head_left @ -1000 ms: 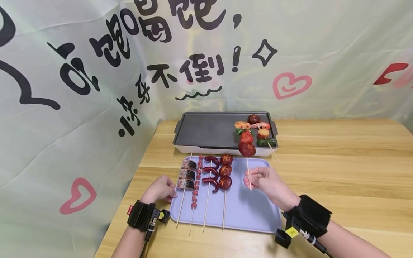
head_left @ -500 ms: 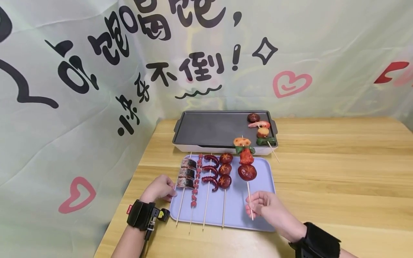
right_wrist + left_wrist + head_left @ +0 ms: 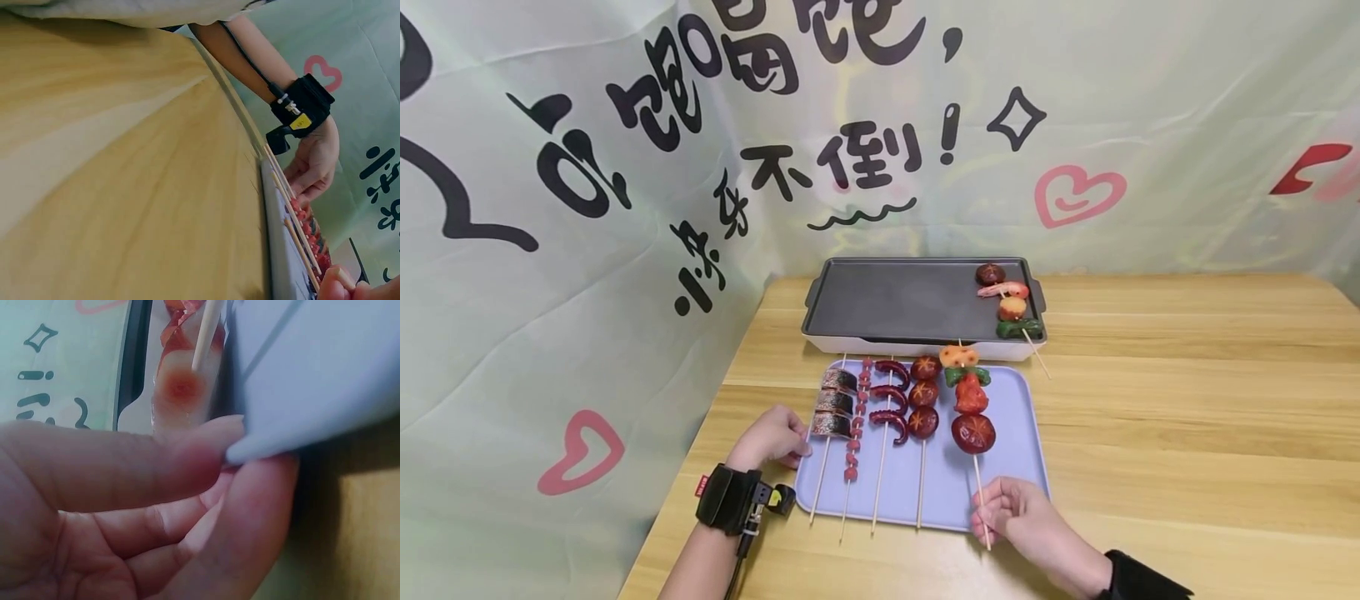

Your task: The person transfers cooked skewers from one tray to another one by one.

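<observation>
In the head view my right hand (image 3: 1026, 521) pinches the bare stick of a mixed skewer (image 3: 972, 393). That skewer carries a mushroom, a red piece, a green piece and an orange piece, and is over the right part of the lilac tray (image 3: 1015, 442); whether it touches the tray I cannot tell. My left hand (image 3: 770, 437) grips the tray's left rim; the left wrist view shows thumb and finger (image 3: 259, 494) pinching it. On the tray lie a fish-like skewer (image 3: 833, 402), a skewer of small red pieces (image 3: 852, 446), a tentacle skewer (image 3: 889, 404) and a mushroom skewer (image 3: 923, 422).
Behind the tray stands a dark griddle (image 3: 895, 300) with a white base. Another mixed skewer (image 3: 1012, 308) lies at its right end, its stick sticking out over the front edge. Wooden table (image 3: 1180, 400) extends to the right. A printed cloth (image 3: 1187, 108) hangs behind and at left.
My right hand has brought the mixed skewer from the griddle's front edge towards me, over the right part of the tray, and lower. My left hand stays on the rim.
</observation>
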A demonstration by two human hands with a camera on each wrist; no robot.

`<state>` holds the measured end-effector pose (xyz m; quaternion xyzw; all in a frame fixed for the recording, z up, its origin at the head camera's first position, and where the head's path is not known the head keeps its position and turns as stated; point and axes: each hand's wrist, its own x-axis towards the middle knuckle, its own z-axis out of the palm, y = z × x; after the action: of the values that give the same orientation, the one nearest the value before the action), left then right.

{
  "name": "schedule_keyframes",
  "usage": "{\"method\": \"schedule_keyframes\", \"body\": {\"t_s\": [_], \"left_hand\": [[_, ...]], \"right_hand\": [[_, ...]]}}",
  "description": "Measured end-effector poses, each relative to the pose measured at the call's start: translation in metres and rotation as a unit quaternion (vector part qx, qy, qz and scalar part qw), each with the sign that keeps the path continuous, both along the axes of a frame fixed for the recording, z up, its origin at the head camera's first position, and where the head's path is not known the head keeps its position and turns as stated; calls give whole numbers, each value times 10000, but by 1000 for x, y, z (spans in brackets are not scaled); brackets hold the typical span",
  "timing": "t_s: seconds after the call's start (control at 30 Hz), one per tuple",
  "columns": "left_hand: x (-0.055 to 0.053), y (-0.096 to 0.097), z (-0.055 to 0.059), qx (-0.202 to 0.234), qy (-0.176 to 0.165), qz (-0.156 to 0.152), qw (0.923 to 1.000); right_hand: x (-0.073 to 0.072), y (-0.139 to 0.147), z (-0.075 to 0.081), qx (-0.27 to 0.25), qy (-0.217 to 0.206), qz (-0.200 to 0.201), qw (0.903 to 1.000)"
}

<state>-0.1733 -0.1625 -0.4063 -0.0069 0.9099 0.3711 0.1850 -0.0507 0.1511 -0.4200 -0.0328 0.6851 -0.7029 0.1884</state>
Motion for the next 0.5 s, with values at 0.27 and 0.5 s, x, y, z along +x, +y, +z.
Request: {"method": "schedule_keyframes", "body": {"t_s": [0.27, 0.5], "left_hand": [[0, 0, 2, -5, 8, 23, 10000], [1, 0, 1, 21, 39, 6, 10000]], "right_hand": [[2, -2, -4, -58, -158, 75, 9998], [-4, -5, -1, -109, -435, 57, 9990]]}}
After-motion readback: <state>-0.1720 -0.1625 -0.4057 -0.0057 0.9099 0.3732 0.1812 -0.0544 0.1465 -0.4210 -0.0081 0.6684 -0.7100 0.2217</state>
